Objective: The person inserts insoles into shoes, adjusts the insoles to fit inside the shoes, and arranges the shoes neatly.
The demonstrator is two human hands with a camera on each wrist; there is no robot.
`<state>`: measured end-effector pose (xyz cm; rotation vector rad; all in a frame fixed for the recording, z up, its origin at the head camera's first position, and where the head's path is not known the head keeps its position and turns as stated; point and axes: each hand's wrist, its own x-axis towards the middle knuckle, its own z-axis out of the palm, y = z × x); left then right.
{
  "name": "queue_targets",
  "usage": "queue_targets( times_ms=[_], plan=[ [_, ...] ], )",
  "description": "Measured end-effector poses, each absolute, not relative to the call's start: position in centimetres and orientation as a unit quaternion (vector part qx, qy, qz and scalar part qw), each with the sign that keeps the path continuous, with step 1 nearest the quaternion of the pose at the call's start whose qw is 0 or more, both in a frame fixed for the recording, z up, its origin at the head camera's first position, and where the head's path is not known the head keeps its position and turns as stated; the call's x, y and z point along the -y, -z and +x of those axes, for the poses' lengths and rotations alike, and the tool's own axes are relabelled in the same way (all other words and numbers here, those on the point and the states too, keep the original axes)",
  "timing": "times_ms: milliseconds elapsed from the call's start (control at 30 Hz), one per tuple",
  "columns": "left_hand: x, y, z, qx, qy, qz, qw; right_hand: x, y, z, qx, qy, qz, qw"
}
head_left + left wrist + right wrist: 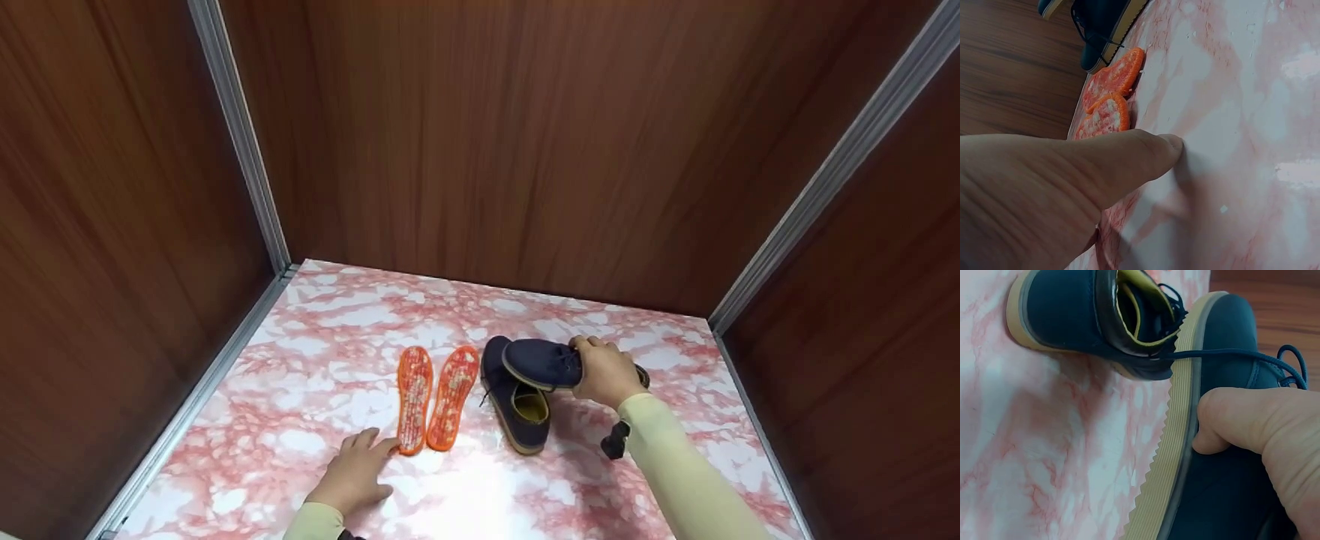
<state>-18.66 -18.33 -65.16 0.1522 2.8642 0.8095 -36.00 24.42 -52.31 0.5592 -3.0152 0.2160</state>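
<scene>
In the head view my right hand (606, 373) grips a navy lace-up shoe (541, 363) around its middle, toe pointing left. That shoe overlaps the front of a second navy shoe (525, 424), which stands on the table with its yellow-lined opening showing. The right wrist view has my thumb pressed on the held shoe's side (1224, 484), above its tan ridged sole. My left hand (352, 472) lies low over the table, fingers spread, a fingertip right at the heel end of the left orange-edged insole (414, 397). A matching insole (453, 397) lies beside it.
The table (300, 442) has a red-and-white marbled top. Brown wood-grain panels (480, 150) stand behind it and on both sides, joined by grey metal posts (247, 142) at the corners.
</scene>
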Motion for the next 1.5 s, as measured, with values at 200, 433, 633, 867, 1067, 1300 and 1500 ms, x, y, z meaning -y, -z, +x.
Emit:
queue_targets(
  times_ms=[200, 433, 633, 867, 1067, 1300, 1500],
  plan=[
    [18.3, 64.9, -18.7, -0.960, -0.265, 0.047, 0.078, -23.9, 51.8, -35.6, 0.978, -0.077, 0.192, 0.032],
    [18.5, 65.0, -18.7, -0.962, -0.258, 0.055, 0.068, -22.8, 51.4, -34.7, 0.972, -0.094, 0.212, 0.044],
    [18.6, 64.7, -19.0, -0.962, -0.258, 0.049, 0.080, -21.8, 51.2, -33.9, 0.967, -0.084, 0.234, 0.051],
    [18.3, 64.6, -18.9, -0.956, -0.272, 0.046, 0.099, -20.7, 51.4, -32.6, 0.965, -0.088, 0.244, 0.045],
    [18.2, 64.8, -18.6, -0.962, -0.258, 0.057, 0.072, -19.9, 51.9, -31.6, 0.964, -0.084, 0.249, 0.040],
    [18.1, 65.2, -18.7, -0.967, -0.241, 0.058, 0.058, -19.3, 52.3, -30.7, 0.960, -0.092, 0.263, 0.037],
    [18.1, 65.2, -18.6, -0.966, -0.245, 0.061, 0.048, -19.0, 52.5, -29.9, 0.960, -0.099, 0.261, 0.033]
  ],
)
